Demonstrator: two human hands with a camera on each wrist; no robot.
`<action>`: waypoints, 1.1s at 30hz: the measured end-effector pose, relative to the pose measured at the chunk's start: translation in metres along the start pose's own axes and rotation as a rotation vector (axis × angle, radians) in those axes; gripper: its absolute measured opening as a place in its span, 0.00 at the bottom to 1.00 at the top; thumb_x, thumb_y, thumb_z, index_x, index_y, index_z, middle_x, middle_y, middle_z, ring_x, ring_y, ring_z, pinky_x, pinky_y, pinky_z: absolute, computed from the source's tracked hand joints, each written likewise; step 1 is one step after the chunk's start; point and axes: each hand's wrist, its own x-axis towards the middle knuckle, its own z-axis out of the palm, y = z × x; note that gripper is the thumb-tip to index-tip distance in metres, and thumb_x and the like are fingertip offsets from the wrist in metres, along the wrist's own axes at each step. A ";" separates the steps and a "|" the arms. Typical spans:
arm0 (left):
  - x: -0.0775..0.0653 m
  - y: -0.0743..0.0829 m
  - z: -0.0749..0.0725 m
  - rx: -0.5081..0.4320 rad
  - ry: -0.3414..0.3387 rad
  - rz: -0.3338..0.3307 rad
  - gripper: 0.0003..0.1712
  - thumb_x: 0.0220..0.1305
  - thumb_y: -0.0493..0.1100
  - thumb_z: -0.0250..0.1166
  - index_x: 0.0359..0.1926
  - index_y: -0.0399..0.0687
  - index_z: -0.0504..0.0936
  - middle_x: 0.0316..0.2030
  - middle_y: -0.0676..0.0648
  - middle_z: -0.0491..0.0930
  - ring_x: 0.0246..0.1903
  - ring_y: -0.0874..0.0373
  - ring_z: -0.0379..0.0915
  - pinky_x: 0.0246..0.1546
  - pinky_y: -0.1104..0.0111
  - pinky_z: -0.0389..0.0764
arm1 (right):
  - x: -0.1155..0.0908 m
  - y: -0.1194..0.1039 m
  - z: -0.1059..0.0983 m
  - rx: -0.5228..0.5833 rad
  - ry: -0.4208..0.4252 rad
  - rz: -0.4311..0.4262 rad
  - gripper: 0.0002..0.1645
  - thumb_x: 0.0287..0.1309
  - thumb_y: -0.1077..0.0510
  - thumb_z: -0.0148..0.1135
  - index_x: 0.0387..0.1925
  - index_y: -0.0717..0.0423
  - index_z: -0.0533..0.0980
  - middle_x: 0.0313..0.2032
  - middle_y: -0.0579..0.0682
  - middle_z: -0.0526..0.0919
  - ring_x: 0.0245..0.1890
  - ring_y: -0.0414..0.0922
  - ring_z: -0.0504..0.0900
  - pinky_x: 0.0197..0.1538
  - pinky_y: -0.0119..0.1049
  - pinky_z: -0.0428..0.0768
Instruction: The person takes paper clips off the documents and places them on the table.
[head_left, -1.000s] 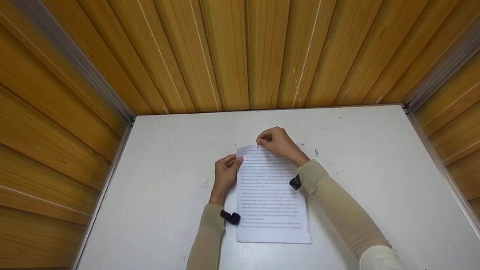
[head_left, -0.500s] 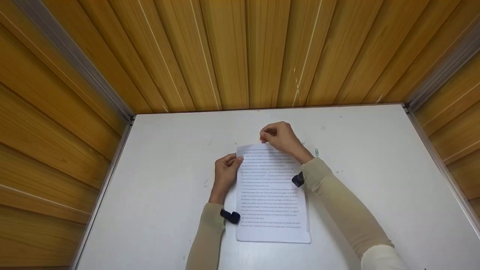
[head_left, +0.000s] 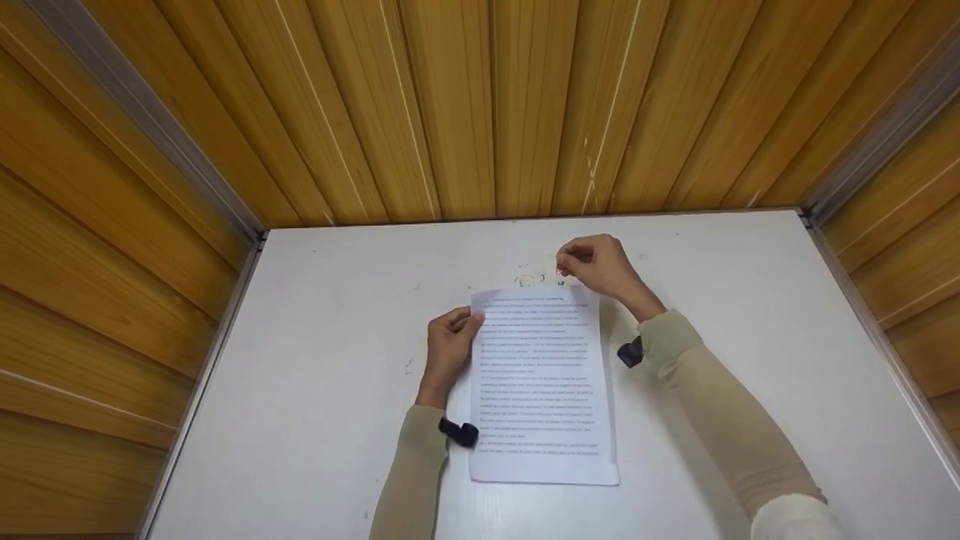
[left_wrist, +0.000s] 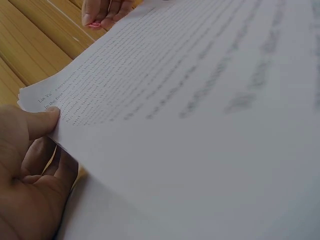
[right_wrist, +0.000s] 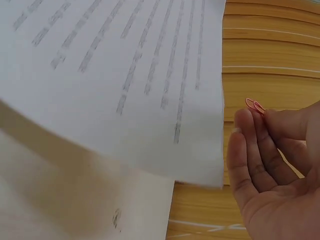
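A stack of printed paper sheets (head_left: 536, 375) is held upper end raised in the wrist views. My left hand (head_left: 450, 345) pinches its left edge near the top, thumb (left_wrist: 42, 122) on the printed face and fingers behind. Just beyond the top right corner, my right hand (head_left: 604, 264) pinches a small pink paper clip (right_wrist: 255, 106) between thumb and fingertips. In the right wrist view the clip's looped end sticks out, apart from the paper. The left wrist view also shows the pink clip (left_wrist: 94, 24) past the top edge.
The white table (head_left: 337, 337) carries a few dark scuff marks. Wood-patterned panels (head_left: 450, 112) rise behind the far edge and at both sides. Black wrist cameras (head_left: 631, 351) sit on the beige sleeves.
My right hand has drawn the pink paper clip off the top edge and moved right to the corner. A green paper clip is now hidden behind that arm. My left hand stays put.
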 end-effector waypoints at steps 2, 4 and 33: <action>0.000 0.000 0.001 -0.012 -0.005 -0.006 0.14 0.75 0.43 0.69 0.55 0.42 0.90 0.44 0.43 0.92 0.36 0.53 0.90 0.35 0.70 0.86 | -0.003 0.007 -0.007 -0.018 0.002 0.007 0.10 0.75 0.60 0.64 0.44 0.61 0.88 0.38 0.57 0.91 0.40 0.52 0.90 0.40 0.26 0.81; 0.000 0.000 0.002 -0.017 -0.009 -0.004 0.14 0.76 0.43 0.69 0.55 0.41 0.89 0.44 0.42 0.92 0.36 0.53 0.90 0.35 0.70 0.86 | -0.005 0.014 -0.014 -0.038 0.000 0.016 0.10 0.75 0.60 0.64 0.45 0.63 0.87 0.39 0.58 0.91 0.39 0.50 0.89 0.39 0.26 0.80; -0.001 0.003 0.011 0.046 0.093 -0.033 0.11 0.72 0.39 0.70 0.51 0.38 0.91 0.42 0.41 0.93 0.36 0.53 0.91 0.36 0.70 0.87 | -0.049 0.112 -0.090 -0.168 -0.103 0.223 0.12 0.78 0.55 0.61 0.49 0.59 0.85 0.44 0.57 0.89 0.43 0.45 0.81 0.47 0.27 0.76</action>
